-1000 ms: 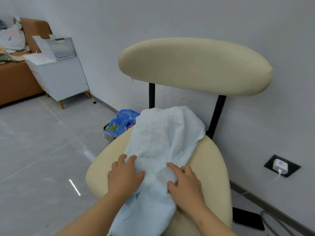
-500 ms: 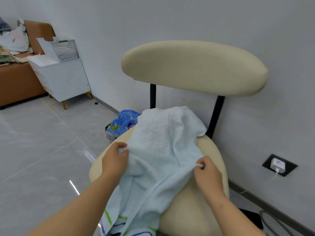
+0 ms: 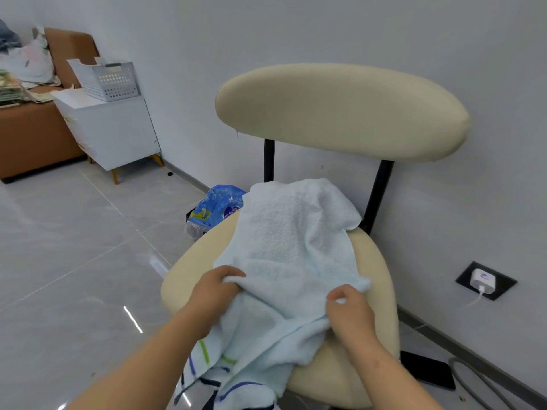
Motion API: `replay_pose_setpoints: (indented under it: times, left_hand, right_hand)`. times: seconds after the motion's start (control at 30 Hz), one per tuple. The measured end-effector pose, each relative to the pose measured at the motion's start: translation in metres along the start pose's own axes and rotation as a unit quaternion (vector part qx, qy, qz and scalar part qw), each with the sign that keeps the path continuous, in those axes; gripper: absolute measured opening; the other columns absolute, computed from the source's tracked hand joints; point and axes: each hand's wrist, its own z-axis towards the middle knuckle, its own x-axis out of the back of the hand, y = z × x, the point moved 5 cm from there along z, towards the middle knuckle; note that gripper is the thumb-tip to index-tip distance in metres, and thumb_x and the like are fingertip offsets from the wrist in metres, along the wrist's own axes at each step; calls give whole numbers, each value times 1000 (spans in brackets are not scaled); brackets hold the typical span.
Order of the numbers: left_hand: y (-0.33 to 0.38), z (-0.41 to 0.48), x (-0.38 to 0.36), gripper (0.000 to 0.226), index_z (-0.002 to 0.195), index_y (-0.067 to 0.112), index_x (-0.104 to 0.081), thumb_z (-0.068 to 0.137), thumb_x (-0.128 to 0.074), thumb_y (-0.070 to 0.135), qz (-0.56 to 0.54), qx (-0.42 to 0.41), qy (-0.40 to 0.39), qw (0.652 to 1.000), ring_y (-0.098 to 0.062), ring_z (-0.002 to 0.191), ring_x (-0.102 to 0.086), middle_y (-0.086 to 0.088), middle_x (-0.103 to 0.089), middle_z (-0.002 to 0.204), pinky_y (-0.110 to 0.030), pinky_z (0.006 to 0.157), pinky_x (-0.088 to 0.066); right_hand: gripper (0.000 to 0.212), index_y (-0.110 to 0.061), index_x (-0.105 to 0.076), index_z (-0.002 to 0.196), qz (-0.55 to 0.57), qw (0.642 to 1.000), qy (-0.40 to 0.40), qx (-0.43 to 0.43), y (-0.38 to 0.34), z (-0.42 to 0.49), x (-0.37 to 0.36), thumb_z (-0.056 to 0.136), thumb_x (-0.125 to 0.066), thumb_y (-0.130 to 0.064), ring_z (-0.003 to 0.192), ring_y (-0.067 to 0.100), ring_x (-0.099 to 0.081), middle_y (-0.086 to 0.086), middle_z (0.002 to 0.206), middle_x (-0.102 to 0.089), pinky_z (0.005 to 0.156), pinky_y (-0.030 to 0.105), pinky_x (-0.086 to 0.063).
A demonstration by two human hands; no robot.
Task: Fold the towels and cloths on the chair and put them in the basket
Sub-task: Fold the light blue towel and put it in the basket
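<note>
Pale blue terry towel draped over the seat of the cream padded chair, its striped end hanging off the seat's front edge. Left hand, fingers curled closed, bunches the towel's left edge; right hand pinches a fold at its right edge between thumb and fingertips. White perforated plastic basket stands well apart, far left of the chair.

Little can be read here. The blue plastic package on the floor, left of the chair, carries printed graphics and some white lettering, too small and blurred to make out. The white charger in the wall socket at right bears a small purple mark, not legible.
</note>
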Motion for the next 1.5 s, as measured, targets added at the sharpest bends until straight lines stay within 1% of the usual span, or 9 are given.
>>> replay_pose_setpoints:
  times: [0.13,0.3,0.47,0.6,0.7,0.83,0.97,1.27,1.5]
  left_hand:
    - [-1,4,9,24,108,26,-55,88,-59,13,-105,41,58,992,-23,86,-55,-7,-56,114,-32,74,-45]
    - [0,-10,-12,89,147,29,-11,81,-71,25,52,16,-22,998,-26,114,-44,-5,-40,128,-32,91,-39]
    - [-11,-12,-20,77,147,34,-8,88,-56,20,308,6,-74,949,-25,97,-51,-10,-45,120,-32,80,-45]
    - [5,-12,-19,52,134,27,-40,89,-56,6,16,8,-71,997,-20,82,-50,-11,-55,108,-27,68,-41]
    - [13,-10,-17,53,136,25,-34,91,-60,14,-233,48,-28,971,-20,81,-59,-10,-58,104,-30,68,-49]
    - [3,-12,-20,91,148,32,-13,80,-72,36,29,-24,-30,999,-26,127,-40,-9,-34,142,-39,106,-35]
    - [-13,-17,-32,72,145,35,-18,86,-58,44,347,-77,-18,935,-29,121,-35,-7,-38,133,-36,99,-33]
    - [-24,-28,-26,80,149,28,-15,86,-61,44,255,-100,-48,960,-30,127,-35,-9,-40,137,-35,104,-28]
    - [-34,-58,-31,95,148,12,-12,79,-68,45,256,-87,54,961,-29,123,-47,-10,-46,137,-37,95,-40]
  right_hand:
    - [17,-13,-56,93,70,989,124,-35,12,9,31,89,-43,-2,79,23,-49,12,97,-59,65,28,-35]
    - [48,-22,-41,133,59,997,57,-9,15,1,14,88,-58,-22,102,27,-52,12,126,-46,85,33,-46]
    - [53,-38,-38,130,-98,989,-93,62,10,-22,-18,83,-61,-28,99,19,-54,-1,115,-53,81,30,-45]
    - [28,-24,-52,104,27,997,-45,54,1,-17,-8,84,-52,-4,76,13,-51,4,101,-58,59,18,-38]
    - [27,-19,-52,114,144,985,99,9,5,-6,19,91,-47,-7,87,22,-53,11,109,-58,71,26,-38]
    - [50,-23,-35,141,152,988,36,7,9,-6,10,94,-51,-32,116,23,-48,4,132,-47,86,26,-35]
    - [58,-33,-43,127,37,997,-25,68,14,-8,-5,76,-69,-41,114,22,-49,-5,122,-53,96,36,-41]
    - [51,-28,-48,129,39,993,-75,80,19,-15,5,86,-48,-2,95,12,-52,-12,105,-55,65,15,-39]
    - [83,-21,-28,137,-15,995,-39,85,35,-54,-2,69,-76,-20,114,15,-48,-8,122,-47,89,30,-42]
